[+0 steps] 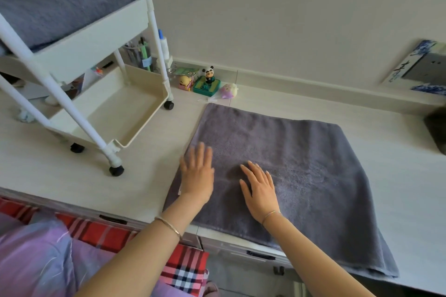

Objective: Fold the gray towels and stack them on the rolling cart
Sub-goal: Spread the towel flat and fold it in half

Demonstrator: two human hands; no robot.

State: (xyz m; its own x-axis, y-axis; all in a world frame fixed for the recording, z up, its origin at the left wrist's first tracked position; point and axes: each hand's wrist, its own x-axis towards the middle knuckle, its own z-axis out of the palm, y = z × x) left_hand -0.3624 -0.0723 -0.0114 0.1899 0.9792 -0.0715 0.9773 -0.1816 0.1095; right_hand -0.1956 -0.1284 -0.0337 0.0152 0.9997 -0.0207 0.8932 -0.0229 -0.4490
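Both grips are released: the left grip, a bare hand, lies palm down with its fingers straight on the gray towel, just inside the towel's left edge. It is slightly blurred. The right grip lies flat in the same way, fingers spread and straight, just beside the left one and nearer the middle of the towel. Neither pinches or curls round the cloth. Each wrist carries 1 thin bracelet.

The towel is spread under both palms on the pale tabletop. Its far edge reaches toward the wall, and its near right corner hangs over the tabletop's front edge.

To the left of the towel, and apart from it, the white rolling cart stands on the tabletop on black wheels. Its top tray holds a heap of gray towels; the bottom tray shows a bare floor.

Against the wall beyond the towel's far left corner stand small toys, among them a panda figure on a green base. Below the tabletop's front edge, near the left forearm, lies a red plaid cloth.
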